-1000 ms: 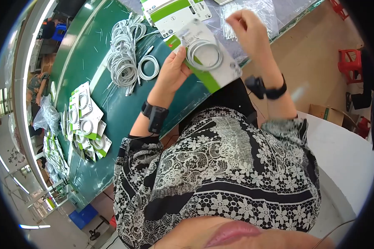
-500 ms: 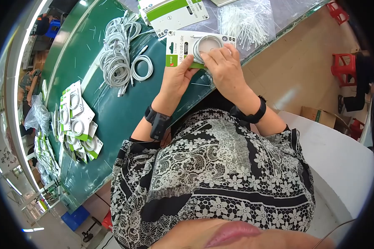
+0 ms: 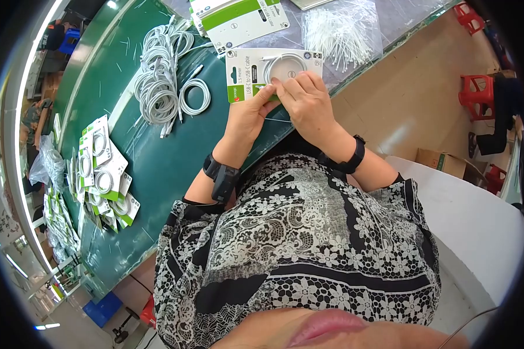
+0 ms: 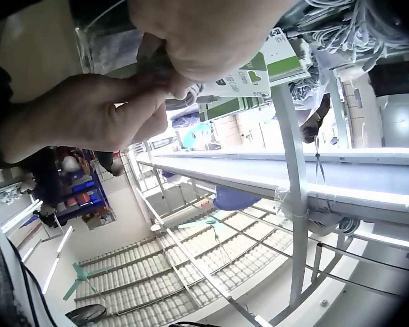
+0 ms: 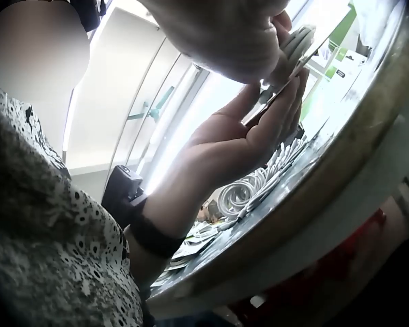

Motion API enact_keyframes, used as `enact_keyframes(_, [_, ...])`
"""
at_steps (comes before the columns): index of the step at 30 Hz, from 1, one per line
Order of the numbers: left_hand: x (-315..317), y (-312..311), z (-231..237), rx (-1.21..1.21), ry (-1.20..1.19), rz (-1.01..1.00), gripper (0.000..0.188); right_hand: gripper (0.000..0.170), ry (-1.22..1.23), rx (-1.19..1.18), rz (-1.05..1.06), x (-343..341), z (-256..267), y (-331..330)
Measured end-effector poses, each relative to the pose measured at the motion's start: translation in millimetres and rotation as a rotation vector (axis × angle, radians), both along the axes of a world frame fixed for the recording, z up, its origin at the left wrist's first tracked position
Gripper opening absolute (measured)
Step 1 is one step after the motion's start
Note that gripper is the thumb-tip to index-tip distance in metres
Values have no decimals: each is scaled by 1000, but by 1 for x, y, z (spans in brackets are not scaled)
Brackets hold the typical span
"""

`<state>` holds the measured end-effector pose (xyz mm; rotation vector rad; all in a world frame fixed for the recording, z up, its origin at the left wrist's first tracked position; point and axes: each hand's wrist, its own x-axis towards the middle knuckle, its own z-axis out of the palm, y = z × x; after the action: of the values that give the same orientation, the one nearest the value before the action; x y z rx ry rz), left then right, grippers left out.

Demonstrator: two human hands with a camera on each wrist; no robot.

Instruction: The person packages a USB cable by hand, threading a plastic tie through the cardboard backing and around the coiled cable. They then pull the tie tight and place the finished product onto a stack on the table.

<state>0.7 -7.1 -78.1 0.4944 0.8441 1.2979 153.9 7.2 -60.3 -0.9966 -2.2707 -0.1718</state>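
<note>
A white-and-green USB-C cable card (image 3: 237, 63) is held up over the table edge in the head view. My left hand (image 3: 244, 123) grips its lower edge, thumb on the printed face. On the card's right half lies a coiled grey-white cable (image 3: 267, 71). My right hand (image 3: 311, 113) has its fingers curled over the lower part of that coil, thumb close to the left thumb. Both hands also meet at the card in the right wrist view, where the left hand (image 5: 249, 139) supports it from below. The right fingertips are hidden behind the knuckles.
Several loose cable coils (image 3: 157, 87) lie on the green table (image 3: 163, 168), with a single coil (image 3: 194, 97) beside them. Carded cables (image 3: 102, 174) are piled at left. Printed cards (image 3: 247, 26) and a bag of white plastic ties (image 3: 340, 35) lie at the back.
My right hand came from beside the bag of ties down onto the coil on the card. The card turned from slanted to nearly level, its text upright, and sank slightly.
</note>
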Motion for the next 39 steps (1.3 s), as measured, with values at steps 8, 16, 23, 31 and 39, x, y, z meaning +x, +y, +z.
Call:
enact_keyframes(8, [5,-2,7,64,134,65,33,30,80,37,46,6,3,3])
enact_keyframes(16, [0,3,18,131,49,77,32,27,338,-41,115,20,10,24])
enact_keyframes(23, [-5,7,10,137,-2,39,34,22,236,-20,106,20,6,30])
enact_keyframes(31, [3,8,8,161,61,128,38,39,314,-114,73,8,8,32])
enact_keyframes(39, [7,3,11,145,11,129,39,62,291,-239,109,8,12,38])
